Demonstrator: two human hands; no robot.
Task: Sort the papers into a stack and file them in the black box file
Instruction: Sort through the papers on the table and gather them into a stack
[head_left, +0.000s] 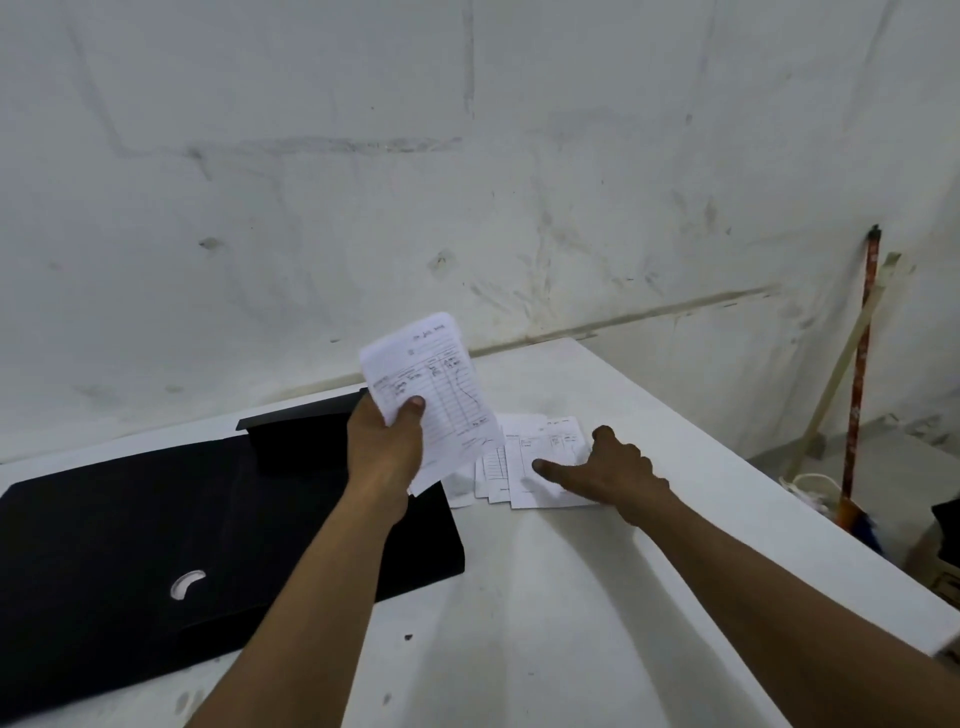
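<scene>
My left hand (384, 447) holds a small stack of white printed papers (436, 384) upright above the table, thumb on the front sheet. Several more white papers (524, 462) lie fanned out on the white table, just right of the box file. My right hand (608, 473) rests on those loose sheets, its thumb pressing the top one and its fingers curled at the right edge. The black box file (156, 530) lies flat on the left of the table, a finger hole showing in its face and a raised flap at its far end.
The white table (545, 597) stands against a scuffed white wall. Its right edge runs diagonally at the right. Beyond it, an orange-handled broom (860, 395) and a pale wooden stick (841, 374) lean on the wall, with clutter on the floor.
</scene>
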